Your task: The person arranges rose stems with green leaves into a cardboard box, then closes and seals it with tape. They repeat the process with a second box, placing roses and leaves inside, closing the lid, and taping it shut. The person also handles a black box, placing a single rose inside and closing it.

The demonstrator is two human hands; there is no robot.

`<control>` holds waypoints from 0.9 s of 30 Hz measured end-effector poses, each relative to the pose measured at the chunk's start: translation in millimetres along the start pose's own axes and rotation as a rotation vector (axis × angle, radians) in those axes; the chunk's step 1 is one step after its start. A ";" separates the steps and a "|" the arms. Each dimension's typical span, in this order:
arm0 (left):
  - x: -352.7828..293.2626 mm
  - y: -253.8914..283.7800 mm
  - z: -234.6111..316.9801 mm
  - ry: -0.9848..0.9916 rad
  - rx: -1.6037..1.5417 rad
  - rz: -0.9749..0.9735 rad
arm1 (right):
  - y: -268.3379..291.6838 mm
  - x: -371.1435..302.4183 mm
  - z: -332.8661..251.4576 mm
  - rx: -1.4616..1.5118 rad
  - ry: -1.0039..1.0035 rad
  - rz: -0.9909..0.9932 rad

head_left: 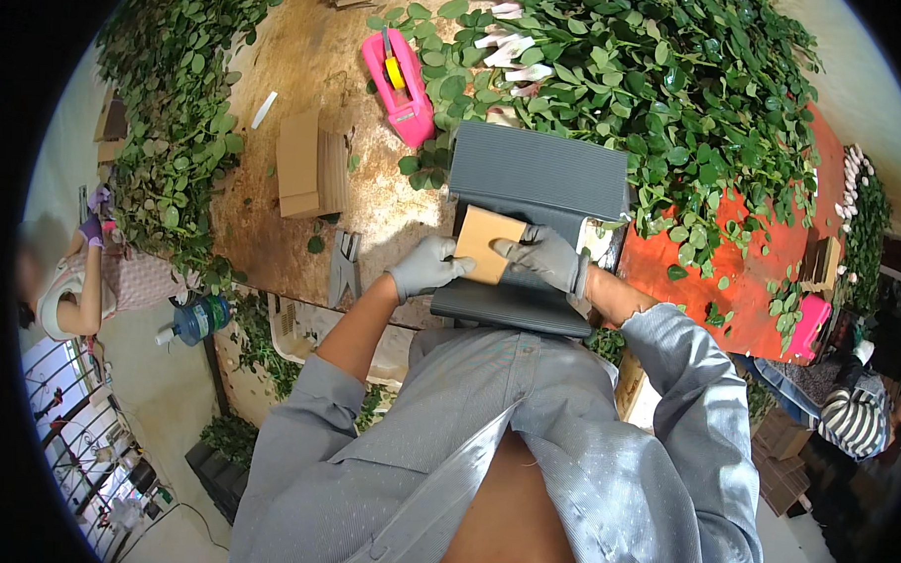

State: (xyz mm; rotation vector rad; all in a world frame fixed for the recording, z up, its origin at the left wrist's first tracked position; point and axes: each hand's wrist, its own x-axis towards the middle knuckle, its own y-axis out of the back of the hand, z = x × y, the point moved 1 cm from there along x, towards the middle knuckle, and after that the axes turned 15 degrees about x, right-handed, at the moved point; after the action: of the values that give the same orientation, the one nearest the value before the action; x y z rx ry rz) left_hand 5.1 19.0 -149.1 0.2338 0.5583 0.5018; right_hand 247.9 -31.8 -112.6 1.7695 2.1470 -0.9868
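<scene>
A folded piece of brown cardboard (489,241) is held between my two gloved hands, just in front of my waist. My left hand (427,268), in a grey glove, pinches its left edge. On the opposite side my right hand (550,259), also gloved, has its thumb on the cardboard's face and its other fingers partly hidden. Beneath both hands lies a dark grey ribbed holder (539,170), with one raised panel on the far side and another along the table's near edge. The holder's middle is partly covered by the cardboard and my right hand.
Leafy green stems (665,110) heap behind the holder; another leafy pile (184,103) lies left. A pink tape dispenser (409,111), stacked cardboard pieces (311,167) and a grey clamp-like object (345,268) are on the table. Co-workers are at the far left (83,289) and right (853,415).
</scene>
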 end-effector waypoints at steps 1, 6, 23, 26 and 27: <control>-0.7 -0.7 -6.2 0.020 0.062 -0.045 | 2.5 3.2 3.1 -0.005 -0.095 0.082; -21.5 20.3 2.9 -0.309 0.657 -0.006 | 22.7 7.3 13.5 -0.110 -0.242 0.257; -41.6 21.3 9.5 -0.354 0.954 0.031 | -15.8 30.3 -12.9 -1.095 -0.272 0.325; -19.2 40.7 51.0 -0.102 0.697 -0.049 | -10.9 33.0 -9.5 -1.119 -0.282 0.318; -12.2 43.4 56.1 -0.081 0.661 -0.042 | -11.5 34.4 -9.2 -1.123 -0.280 0.314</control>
State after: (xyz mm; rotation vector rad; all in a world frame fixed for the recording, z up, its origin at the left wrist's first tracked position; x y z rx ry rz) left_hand 10.5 45.4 -82.5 0.8660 0.6361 0.2509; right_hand 230.4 0.5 -119.8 1.2037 1.6009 0.1033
